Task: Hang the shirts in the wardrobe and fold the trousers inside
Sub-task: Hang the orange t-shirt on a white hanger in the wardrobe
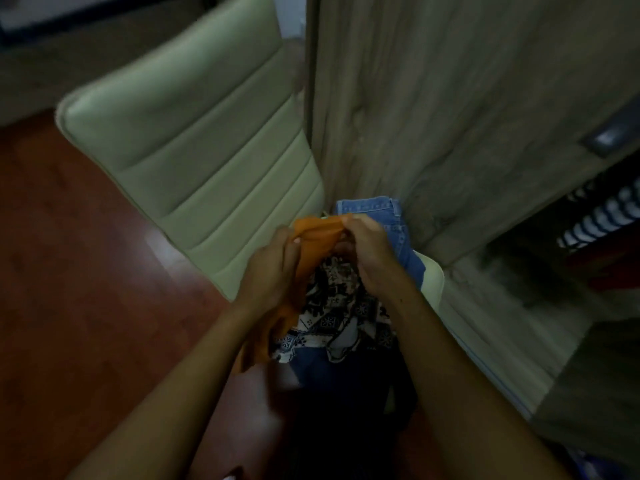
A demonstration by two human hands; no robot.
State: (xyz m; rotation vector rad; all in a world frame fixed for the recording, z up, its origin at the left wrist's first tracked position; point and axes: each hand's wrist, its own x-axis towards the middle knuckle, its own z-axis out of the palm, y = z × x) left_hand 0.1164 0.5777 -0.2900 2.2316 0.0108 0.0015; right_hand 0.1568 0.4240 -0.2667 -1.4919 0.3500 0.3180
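Orange garment (318, 230) is bunched between both hands above the pile: the left hand (273, 261) grips it with fingers curled into the cloth at one side. The right hand (367, 247) pinches its upper edge, and a tail of the fabric hangs down past the left wrist. It is most likely a shirt (crumpled as it is, I cannot be sure).

Under it, on the seat of a pale padded chair (207, 140), lie a black-and-white patterned garment (343, 299) and a pair of blue jeans (391, 216). The jeans' waistband lies just beside the wood-grain wardrobe door (450, 116). To the right the wardrobe stands open, and a striped garment (602, 216) shows inside.

The step in hand looks like sorting out the orange piece before hanging it. To do this well:

- Lift it clear of the patterned garment first, so nothing below is dragged off the chair.
- Work the hands apart along the top edge until each holds a shoulder seam.
- Give it a short shake so it drops flat and shows its front.
- Find the collar before reaching for a hanger, since no hanger is visible here.
- Keep the hanging tail off the reddish wooden floor (69, 271).
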